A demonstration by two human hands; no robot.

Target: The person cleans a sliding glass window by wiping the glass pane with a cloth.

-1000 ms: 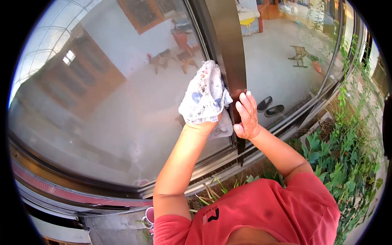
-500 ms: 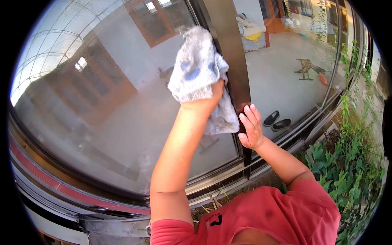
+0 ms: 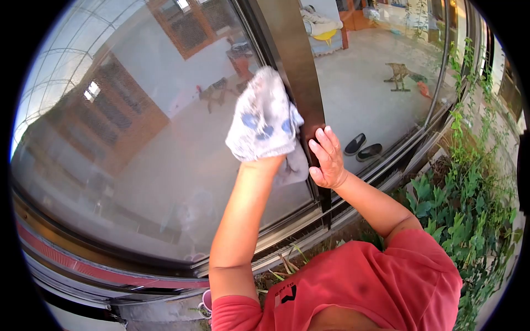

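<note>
A white cloth with blue patches [image 3: 264,118] covers most of my left hand [image 3: 264,163], which holds it against the large glass pane [image 3: 149,182], beside the dark upright frame [image 3: 295,60]. The fingers under the cloth are hidden, and a loose fold hangs at its lower right. My right hand [image 3: 329,160] rests on the lower part of the upright frame, empty, its fingers stretched and slightly apart.
Through the glass at the right show a pair of dark shoes [image 3: 362,148] and a small wooden stool [image 3: 398,76]. Green plants [image 3: 458,220] grow along the right side. A metal sill [image 3: 292,231] runs below the panes.
Over the last second the cloth in my left hand rose along the glass, then came back down. My right hand has stayed on the upright frame. The view has shifted slightly.
</note>
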